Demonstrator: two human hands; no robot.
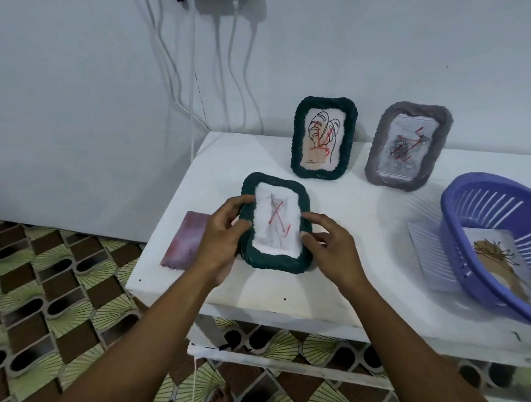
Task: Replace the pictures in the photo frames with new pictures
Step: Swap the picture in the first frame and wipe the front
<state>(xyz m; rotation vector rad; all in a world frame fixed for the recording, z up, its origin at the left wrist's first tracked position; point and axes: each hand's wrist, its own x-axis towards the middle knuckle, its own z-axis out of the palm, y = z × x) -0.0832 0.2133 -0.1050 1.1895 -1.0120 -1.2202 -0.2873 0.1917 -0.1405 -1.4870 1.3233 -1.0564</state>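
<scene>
I hold a dark green rope-edged photo frame (273,263) tilted up over the white table (366,213). Its picture (276,224) shows a grey figure crossed out in red. My left hand (222,232) grips the frame's left edge. The fingers of my right hand (326,245) pinch its right edge. Farther back, a second dark green frame (322,170) with a leaf drawing and a grey frame (381,173) with a red-marked picture stand upright against the wall.
A purple plastic basket (462,219) at the right holds a new picture (496,261), over a white lined sheet (426,251). A purplish board (187,242) lies flat at the table's left edge. White cables (191,72) hang down the wall. Patterned floor lies below.
</scene>
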